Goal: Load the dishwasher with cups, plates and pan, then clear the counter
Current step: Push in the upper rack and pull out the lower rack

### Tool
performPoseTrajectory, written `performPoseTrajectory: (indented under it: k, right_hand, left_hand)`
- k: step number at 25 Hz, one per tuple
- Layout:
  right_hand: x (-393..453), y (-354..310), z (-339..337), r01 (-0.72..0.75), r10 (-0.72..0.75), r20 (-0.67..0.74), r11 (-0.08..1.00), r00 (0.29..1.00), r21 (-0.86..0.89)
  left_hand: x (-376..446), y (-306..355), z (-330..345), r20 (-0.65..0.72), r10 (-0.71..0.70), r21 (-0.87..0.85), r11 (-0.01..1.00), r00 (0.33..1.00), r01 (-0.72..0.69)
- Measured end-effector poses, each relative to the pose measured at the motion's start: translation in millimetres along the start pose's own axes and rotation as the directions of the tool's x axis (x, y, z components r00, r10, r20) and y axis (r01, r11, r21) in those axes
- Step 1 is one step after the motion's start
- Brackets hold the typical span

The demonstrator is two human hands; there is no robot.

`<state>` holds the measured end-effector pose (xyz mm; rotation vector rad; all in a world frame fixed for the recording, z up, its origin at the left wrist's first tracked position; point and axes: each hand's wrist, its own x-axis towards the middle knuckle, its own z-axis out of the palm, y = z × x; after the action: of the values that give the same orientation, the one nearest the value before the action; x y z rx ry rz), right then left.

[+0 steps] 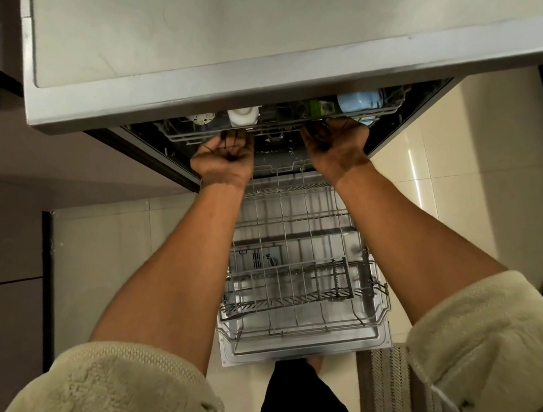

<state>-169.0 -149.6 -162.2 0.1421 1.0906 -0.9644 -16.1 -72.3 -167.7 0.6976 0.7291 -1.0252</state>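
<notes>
The surface (294,71) hides most of the upper rack (282,125), so its cups (358,101) show only partly. The fingers (232,138) of both hands disappear under the rack edge.

The broad grey countertop (286,13) looks like brushed steel — matt, faintly scuffed. Below it, the upper wire rack (273,126) and the pulled-out lower wire rack (298,292) are thin grey coated metal, over a shiny stainless door panel (306,348). The cream floor tiles (446,155) are glossy. The pale green sleeves (100,408) are fuzzy fleece — soft and nubbly.
</notes>
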Motion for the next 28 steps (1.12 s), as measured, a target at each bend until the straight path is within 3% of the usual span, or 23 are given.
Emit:
performPoseTrajectory:
  k: [4, 13, 17, 25, 28]
  right_hand:
    - [-19, -1, -3, -0.038, 0.042, 0.054, 0.996, 0.998, -0.085]
    - [-59, 22, -28, -0.047, 0.043, -0.026, 0.984, 0.999, -0.173]
    - [-86, 36, -50, -0.083, 0.077, -0.038, 0.973, 0.996, -0.213]
    - [-177, 58, -77, -0.114, 0.147, 0.088, 0.945, 0.985, -0.308]
    - [-210, 76, -85, -0.035, 0.129, 0.160, 0.871, 0.979, -0.490]
  left_hand:
    - [-6, 2, -2, 0.029, 0.021, 0.101, 0.995, 0.999, -0.024]
    - [-56, -14, -33, 0.048, -0.018, 0.312, 0.950, 0.999, 0.002]
    - [-90, -20, -61, 0.032, -0.054, 0.325, 0.945, 0.998, 0.040]
    - [-173, -13, -104, 0.059, -0.104, 0.276, 0.957, 0.993, 0.084]
    - [-202, 1, -123, 0.108, -0.078, 0.408, 0.912, 0.991, 0.027]
